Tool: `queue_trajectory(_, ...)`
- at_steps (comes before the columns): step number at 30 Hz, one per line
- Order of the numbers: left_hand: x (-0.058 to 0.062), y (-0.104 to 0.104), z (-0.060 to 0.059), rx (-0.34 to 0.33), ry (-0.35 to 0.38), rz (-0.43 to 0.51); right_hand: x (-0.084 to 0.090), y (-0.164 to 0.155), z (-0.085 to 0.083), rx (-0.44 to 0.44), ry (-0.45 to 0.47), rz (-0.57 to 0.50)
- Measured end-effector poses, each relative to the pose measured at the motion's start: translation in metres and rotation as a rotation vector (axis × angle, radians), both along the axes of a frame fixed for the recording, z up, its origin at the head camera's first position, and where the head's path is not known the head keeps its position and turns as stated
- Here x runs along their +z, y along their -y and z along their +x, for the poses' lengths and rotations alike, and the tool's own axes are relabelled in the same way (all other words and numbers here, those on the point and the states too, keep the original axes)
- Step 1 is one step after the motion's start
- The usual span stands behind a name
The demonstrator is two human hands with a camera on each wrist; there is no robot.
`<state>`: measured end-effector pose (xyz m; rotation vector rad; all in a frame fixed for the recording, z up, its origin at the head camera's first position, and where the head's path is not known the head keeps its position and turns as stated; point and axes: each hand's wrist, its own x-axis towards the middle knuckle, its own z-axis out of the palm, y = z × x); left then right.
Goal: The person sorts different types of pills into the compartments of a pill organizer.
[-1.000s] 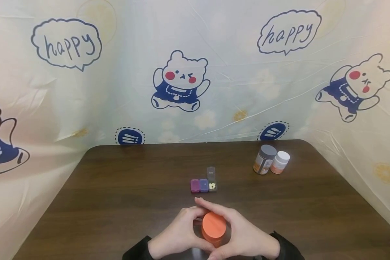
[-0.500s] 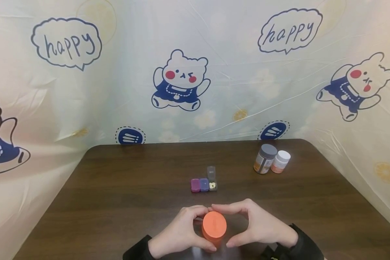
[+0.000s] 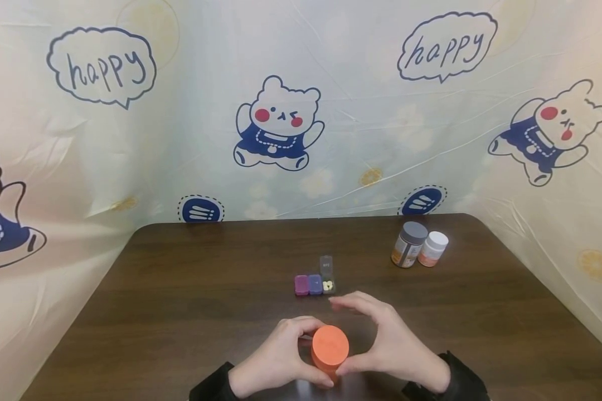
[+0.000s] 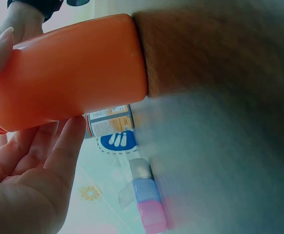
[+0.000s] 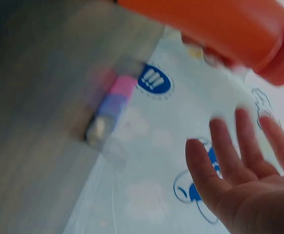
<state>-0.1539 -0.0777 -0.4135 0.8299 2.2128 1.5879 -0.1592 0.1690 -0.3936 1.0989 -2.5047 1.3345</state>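
Pill organizer [image 3: 315, 283] lies just behind my hands, its right lid up; two small bottles [image 3: 419, 245] stand well apart at the far right of the counter [image 3: 180, 301]. My left hand [image 3: 276, 359] grips the orange bottle [image 3: 329, 350] near the front edge. My right hand [image 3: 388, 342] is released, fingers spread, thumb at the cap.

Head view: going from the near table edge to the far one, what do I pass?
Orange bottle gripped by the left hand, then the pill organizer with one compartment open, then the grey-capped bottle beside the white-capped bottle at the far right.
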Motion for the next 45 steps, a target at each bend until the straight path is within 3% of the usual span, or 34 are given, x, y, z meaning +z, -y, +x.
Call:
queue_trajectory(5,0.0,0.001,0.0,0.003,-0.011,-0.01,-0.009,0.015,0.006,-0.007,0.038,0.01)
queue_trajectory(7,-0.001,0.002,0.0,0.011,-0.047,-0.021,-0.011,0.022,0.008,0.03,0.049,0.012)
queue_trajectory(12,-0.004,0.003,0.0,0.034,-0.129,-0.045,-0.012,0.034,0.014,0.13,0.178,-0.03)
queue_trajectory(18,-0.002,0.002,-0.001,0.018,-0.082,-0.03,-0.011,0.023,0.009,0.282,0.288,-0.164)
queue_trajectory(22,-0.001,0.001,-0.001,-0.001,-0.024,-0.008,-0.006,0.009,0.001,0.332,0.307,-0.158)
queue_trajectory(26,0.001,0.001,-0.001,-0.009,0.009,-0.003,-0.003,-0.001,-0.005,0.318,0.251,-0.116)
queue_trajectory(33,0.002,0.001,-0.001,0.003,0.019,-0.031,-0.006,-0.003,-0.006,0.184,0.22,-0.14)
queue_trajectory(40,-0.002,0.002,-0.001,0.007,-0.031,-0.011,-0.015,0.015,0.004,0.113,0.174,-0.097)
queue_trajectory(45,-0.003,0.001,-0.002,0.012,-0.086,-0.019,-0.02,0.03,0.009,0.126,0.236,-0.114)
